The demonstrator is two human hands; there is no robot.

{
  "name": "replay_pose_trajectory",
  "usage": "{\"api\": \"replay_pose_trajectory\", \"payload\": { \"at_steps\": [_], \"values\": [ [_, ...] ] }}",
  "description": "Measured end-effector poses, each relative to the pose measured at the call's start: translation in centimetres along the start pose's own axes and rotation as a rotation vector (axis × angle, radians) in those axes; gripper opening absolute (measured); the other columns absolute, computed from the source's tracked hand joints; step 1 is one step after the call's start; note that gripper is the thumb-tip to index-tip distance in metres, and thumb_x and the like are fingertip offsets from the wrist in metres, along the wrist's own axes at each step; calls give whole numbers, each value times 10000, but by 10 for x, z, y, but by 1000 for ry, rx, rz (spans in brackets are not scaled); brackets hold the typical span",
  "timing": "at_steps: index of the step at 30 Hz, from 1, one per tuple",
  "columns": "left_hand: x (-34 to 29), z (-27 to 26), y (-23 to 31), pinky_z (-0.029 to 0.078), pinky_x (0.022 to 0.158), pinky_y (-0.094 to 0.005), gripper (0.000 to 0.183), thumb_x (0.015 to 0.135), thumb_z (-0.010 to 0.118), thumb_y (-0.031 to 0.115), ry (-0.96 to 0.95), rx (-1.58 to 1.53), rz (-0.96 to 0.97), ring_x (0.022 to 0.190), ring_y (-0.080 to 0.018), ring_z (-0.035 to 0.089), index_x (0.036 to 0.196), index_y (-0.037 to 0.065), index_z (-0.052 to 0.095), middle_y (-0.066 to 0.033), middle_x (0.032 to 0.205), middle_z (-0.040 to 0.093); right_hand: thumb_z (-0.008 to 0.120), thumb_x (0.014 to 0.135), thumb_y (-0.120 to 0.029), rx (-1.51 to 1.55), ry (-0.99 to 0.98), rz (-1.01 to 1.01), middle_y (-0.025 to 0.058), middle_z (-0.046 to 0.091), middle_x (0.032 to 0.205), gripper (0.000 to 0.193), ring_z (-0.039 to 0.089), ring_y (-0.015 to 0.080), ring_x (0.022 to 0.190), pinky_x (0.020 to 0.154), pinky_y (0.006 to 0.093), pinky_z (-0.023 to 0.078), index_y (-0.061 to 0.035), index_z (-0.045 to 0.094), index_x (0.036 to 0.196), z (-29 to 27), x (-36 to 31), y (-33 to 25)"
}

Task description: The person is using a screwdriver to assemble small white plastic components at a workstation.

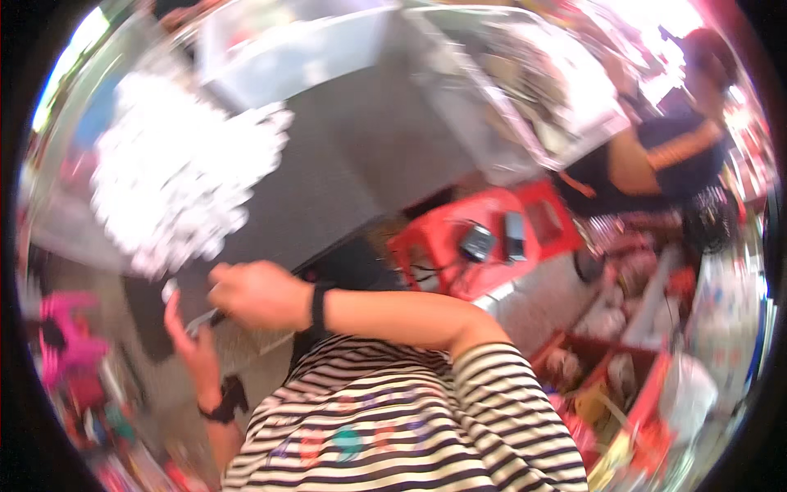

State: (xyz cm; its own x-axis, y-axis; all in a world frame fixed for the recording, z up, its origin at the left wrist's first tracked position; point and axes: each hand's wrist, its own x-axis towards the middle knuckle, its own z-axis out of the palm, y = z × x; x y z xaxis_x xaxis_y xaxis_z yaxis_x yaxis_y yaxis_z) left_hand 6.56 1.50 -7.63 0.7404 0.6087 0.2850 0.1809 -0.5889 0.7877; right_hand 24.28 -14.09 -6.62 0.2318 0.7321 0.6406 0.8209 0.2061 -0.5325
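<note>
"What's nearest?"
"The left hand (195, 348), partly spread, with a small white piece (170, 289) at its fingertips; blur hides whether that's gripped. Just right of it, the right hand (261, 297) is curled; I can't tell what, if anything, is inside."
"Beyond them?"
"A heap of white pieces (180, 164) on the left of the dark worktop (328, 156), too glaring to make out singly."
"Farthest?"
"A pale tub (303, 70), cut off above, what's inside unclear."
</note>
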Motion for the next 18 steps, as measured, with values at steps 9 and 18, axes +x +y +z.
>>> {"api": "replay_pose_trajectory", "payload": {
  "at_steps": [9,18],
  "values": [
    [1,-1,16,404,1069,-337,691,817,434,-161,14,-549,-95,1285,-208,497,1467,29,297,-95,1390,438,632,714,32,187,9,283,128,560,804,244,603,333,665,596,405,498,-33,657,948,-13,11,7],
    [9,-23,6,521,897,-299,250,888,615,-59,220,-46,-13,1047,-186,649,1108,41,677,-92,1221,632,629,815,24,295,11,424,71,540,742,56,513,169,601,545,295,391,-9,648,857,-19,19,8]
  ]
}}
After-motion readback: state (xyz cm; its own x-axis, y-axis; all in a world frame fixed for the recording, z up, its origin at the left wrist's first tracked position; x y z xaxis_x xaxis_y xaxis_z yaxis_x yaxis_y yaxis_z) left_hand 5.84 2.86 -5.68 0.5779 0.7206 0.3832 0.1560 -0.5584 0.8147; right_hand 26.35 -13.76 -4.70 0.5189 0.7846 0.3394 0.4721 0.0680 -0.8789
